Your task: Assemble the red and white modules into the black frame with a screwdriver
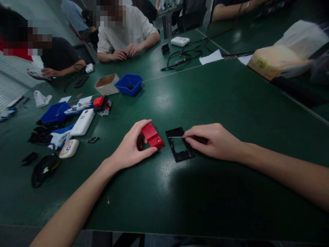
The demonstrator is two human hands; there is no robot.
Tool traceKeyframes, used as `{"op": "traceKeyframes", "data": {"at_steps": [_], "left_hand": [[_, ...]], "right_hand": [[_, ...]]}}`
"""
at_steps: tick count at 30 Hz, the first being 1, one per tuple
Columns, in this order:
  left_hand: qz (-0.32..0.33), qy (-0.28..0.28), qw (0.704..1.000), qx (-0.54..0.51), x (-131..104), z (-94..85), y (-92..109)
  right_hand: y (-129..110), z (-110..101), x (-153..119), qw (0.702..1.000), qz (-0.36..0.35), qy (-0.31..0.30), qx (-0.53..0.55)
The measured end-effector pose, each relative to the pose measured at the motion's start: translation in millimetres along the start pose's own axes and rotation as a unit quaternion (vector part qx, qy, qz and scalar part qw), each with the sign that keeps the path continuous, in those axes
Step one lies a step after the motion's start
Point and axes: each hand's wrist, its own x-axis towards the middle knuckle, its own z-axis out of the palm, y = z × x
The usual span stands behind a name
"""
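Observation:
My left hand [133, 145] is closed around a red plastic block [152, 135], thumb on its near side and fingers along the far side. The block has a stepped top and a small round hole near one corner. In my right hand [214, 141] is a thin tool with a metal shaft [176, 137] and a dark handle, perhaps a screwdriver; its tip is too small to make out. The shaft points left over a flat black rectangular frame [180, 156] with an opening in its middle. That frame lies on the green table, just right of the red block.
Left on the table [164, 195] are a blue bin [55, 112], a white box [82, 122], gloves, a coiled cable [45, 169] and a red-and-black device [102, 104]. Farther back stand a cardboard box [107, 84] and another blue bin [128, 84]. Several people sit or stand around.

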Motion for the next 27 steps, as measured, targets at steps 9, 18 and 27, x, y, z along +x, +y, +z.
{"op": "traceKeyframes", "data": {"at_steps": [9,18,27], "left_hand": [[0.068,-0.004,0.996,-0.053,-2,15.3,9],[-0.012,-0.017,0.991,-0.131,-3,23.1,15],[-0.006,-0.024,0.993,-0.117,-6,27.5,18]], "right_hand": [[-1,1,2,0.999,0.014,0.024,-0.022],[-1,2,2,0.999,0.022,0.020,-0.024],[0,2,3,0.999,0.022,0.028,-0.023]]}}
